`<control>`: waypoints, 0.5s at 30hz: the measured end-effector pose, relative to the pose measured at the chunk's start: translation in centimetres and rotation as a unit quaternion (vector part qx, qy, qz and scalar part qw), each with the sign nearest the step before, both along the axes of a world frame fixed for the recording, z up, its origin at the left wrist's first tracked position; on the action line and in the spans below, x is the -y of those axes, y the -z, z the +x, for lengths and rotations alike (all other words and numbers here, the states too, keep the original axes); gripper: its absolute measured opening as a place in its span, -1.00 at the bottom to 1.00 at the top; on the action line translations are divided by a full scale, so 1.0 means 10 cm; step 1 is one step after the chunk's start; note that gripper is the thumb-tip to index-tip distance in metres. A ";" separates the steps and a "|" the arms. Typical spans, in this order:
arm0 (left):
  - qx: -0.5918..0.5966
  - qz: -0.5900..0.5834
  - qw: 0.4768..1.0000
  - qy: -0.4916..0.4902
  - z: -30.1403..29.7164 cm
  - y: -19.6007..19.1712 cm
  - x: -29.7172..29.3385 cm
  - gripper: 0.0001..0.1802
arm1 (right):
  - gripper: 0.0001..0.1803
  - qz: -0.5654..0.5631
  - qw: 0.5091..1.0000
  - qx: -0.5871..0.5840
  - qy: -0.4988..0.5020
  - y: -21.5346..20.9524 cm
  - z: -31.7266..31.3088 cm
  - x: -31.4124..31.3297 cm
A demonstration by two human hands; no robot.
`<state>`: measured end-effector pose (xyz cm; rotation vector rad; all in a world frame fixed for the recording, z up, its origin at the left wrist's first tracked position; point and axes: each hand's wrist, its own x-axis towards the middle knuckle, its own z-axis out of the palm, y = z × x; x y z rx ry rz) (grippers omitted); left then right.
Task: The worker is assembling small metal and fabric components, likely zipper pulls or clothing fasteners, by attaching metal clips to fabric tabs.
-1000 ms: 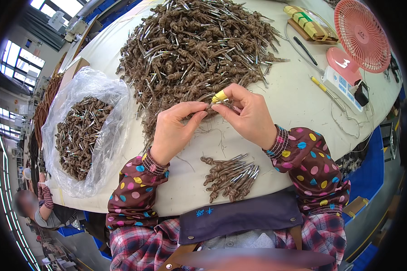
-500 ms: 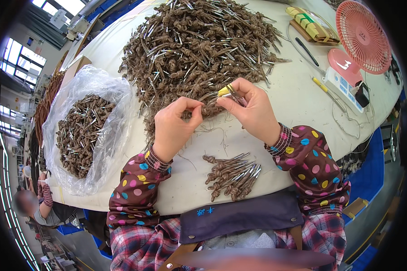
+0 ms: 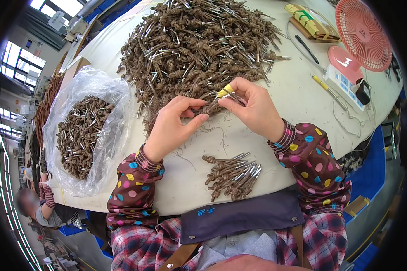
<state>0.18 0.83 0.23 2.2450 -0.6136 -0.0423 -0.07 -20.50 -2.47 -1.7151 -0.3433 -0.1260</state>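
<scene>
Took as landmark the large heap of brown knotted cords with silvery metal tips (image 3: 199, 49), piled on a pale cloth-covered table (image 3: 174, 194). Found the left hand (image 3: 174, 126) at the near edge of the heap, with thumb and forefinger curved toward each other across a narrow gap; could not tell whether gripping or merely flanking the short brown knotted cord (image 3: 209, 109), located between both hands, against the heap's near edge in view. Found the right hand (image 3: 256, 106) just right of that cord, with thumb and forefinger drawn in around a slender dark metal tool (image 3: 238, 96), and with a yellow band (image 3: 225, 91) around the forefinger. Judged the tool tucked between the fingers so as to leave the fingertips usable, and the hands brought close together on account of the cord's shortness. Noted a small set of similar brown cords (image 3: 233, 174) on the near side of the heap, well apart from it, with tips mostly pointing one way; presumed set apart to prevent mixing. Noted left of the heap a clear crumpled plastic bag (image 3: 117, 104) of similar pieces, presumably spread wide for access, and right of the heap a round pink fan (image 3: 364, 34) near a white power strip (image 3: 343, 90), presumably for supply. Could not make out the tool's working end, nor separate the cord's outline clearly from the like-coloured heap, cut off at the upper edge of view.
</scene>
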 end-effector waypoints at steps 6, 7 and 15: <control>0.122 0.009 0.992 -0.025 -0.08 0.03 0.09 -0.80 | -0.80 -0.024 0.999 0.026 0.008 -0.10 -0.10 -0.08; 0.156 0.013 0.988 -0.018 -0.07 0.04 0.08 -0.81 | -0.80 -0.032 0.999 0.024 0.012 -0.11 -0.12 -0.08; 0.284 0.067 0.956 -0.002 -0.06 0.05 0.10 -0.85 | -0.80 -0.015 1.000 0.012 0.019 -0.12 -0.15 -0.11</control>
